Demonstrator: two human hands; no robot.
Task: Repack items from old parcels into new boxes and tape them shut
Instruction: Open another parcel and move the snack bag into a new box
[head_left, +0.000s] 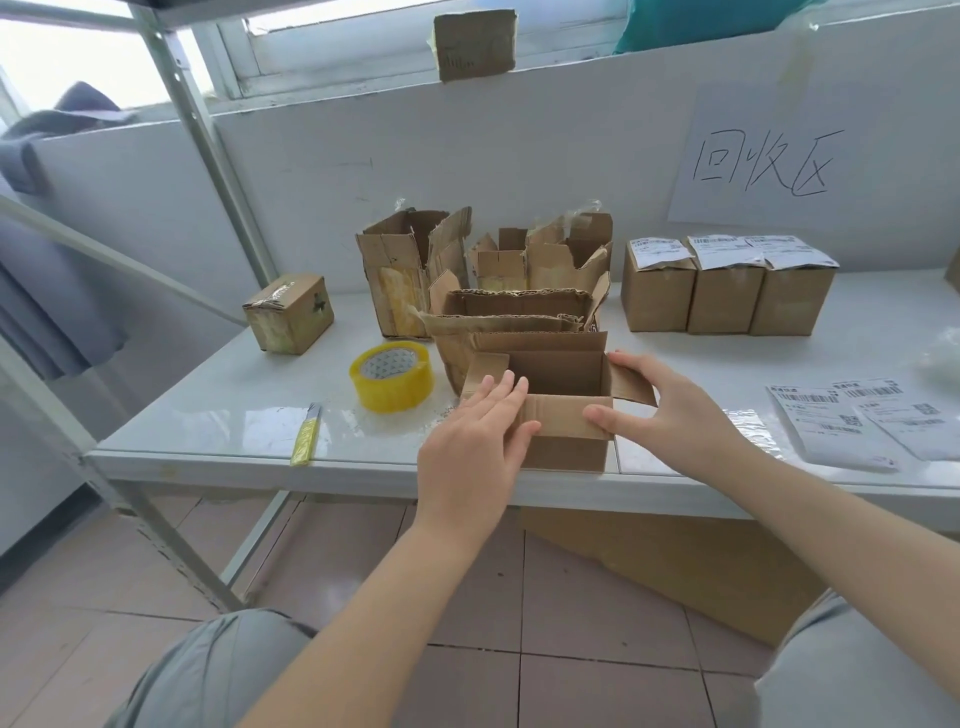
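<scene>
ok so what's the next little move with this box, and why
Probably fold the near flap fully outward and leave the new box open. Its visible inside looks bare and none of its flaps is closed. The left hand and right hand rest on them, and the tape roll lies untouched.

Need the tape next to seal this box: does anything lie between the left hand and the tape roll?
Nothing visible does. The left hand rests on the front flap of the open box, and the tape roll stands just to its left on bare table. The yellow knife lies farther left, off that line.
</scene>
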